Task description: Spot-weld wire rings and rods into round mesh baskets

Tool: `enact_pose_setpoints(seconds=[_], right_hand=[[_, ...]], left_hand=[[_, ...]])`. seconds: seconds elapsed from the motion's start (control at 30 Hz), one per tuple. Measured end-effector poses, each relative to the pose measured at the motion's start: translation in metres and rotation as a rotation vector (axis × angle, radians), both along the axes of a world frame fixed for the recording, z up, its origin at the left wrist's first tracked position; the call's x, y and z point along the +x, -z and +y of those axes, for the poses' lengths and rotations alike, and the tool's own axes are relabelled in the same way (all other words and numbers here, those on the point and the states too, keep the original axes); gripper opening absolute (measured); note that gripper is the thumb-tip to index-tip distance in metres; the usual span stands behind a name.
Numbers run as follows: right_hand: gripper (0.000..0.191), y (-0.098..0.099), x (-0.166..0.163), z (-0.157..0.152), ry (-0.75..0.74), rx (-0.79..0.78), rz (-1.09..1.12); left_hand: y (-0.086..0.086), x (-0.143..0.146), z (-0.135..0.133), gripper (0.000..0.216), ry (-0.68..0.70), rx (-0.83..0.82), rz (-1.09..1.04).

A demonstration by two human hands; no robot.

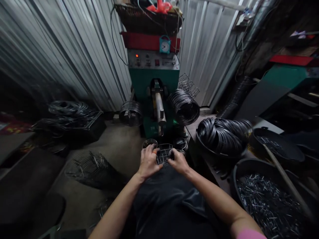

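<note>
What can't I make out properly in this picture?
Head view:
Sides of the wire grid: partly hidden by the left hand and right hand.
Lettering on the green machine: blurred, too small.
Second machine: cut off by the right edge.
Red bundle: cut by the top edge.

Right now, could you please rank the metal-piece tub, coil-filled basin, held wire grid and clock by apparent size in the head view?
1. Metal-piece tub
2. Coil-filled basin
3. Wire grid and clock, unranked: they look close, and the grid is partly hidden.
</note>
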State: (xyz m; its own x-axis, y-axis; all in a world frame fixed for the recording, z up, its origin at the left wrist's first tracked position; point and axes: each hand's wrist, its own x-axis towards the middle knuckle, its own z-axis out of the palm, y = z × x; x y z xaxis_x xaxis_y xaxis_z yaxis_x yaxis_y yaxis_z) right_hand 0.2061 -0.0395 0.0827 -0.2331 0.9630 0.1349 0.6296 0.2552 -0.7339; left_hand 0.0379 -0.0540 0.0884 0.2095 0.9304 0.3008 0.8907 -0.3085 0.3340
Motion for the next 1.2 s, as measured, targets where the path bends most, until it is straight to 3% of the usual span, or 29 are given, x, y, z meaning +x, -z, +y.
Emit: enact_pose_setpoints(seconds=[0.17, 0.27, 0.37, 0.47, 0.6, 0.73, 0.87, 1.13, 1.2], right_hand=[[0.012, -0.009, 0.001, -0.009, -0.03, 0.008, -0.321], [0.015, -0.01, 0.002, -0.01, -0.022, 0.006, -0.397], [0.016, 0.003, 0.001, -0.013, 0.033, -0.004, -0.277], [0.012, 0.022, -0.001, -0.015, 0.082, -0.019, -0.01], [0.011, 0.033, 0.003, -0.012, 0.048, -0.14, 0.225], [0.02, 0.026, 0.012, -0.003, -0.139, -0.222, 0.237], [0.023, 0.02, 0.014, 0.003, -0.257, -0.148, 0.196], [0.03, 0.029, -0.006, 0.006, 0.001, -0.114, 0.201], [0.031, 0.032, -0.007, 0.006, -0.006, -0.104, 0.159]], left_hand=[[0.004, 0.005, 0.0, 0.058, 0.028, 0.016, 0.04], [0.005, 0.009, -0.003, 0.057, 0.045, 0.022, 0.07], [0.006, 0.013, -0.006, 0.056, 0.039, 0.013, 0.06], [0.008, 0.015, -0.008, 0.055, 0.01, 0.004, 0.017], [0.01, 0.015, -0.01, 0.056, 0.035, -0.024, -0.008], [0.009, 0.009, -0.007, 0.06, 0.025, -0.049, -0.038], [0.007, 0.002, -0.002, 0.06, 0.019, -0.022, -0.068], [0.005, 0.005, 0.003, 0.059, -0.035, 0.003, -0.025], [0.008, 0.008, 0.003, 0.057, -0.056, 0.011, -0.027]])
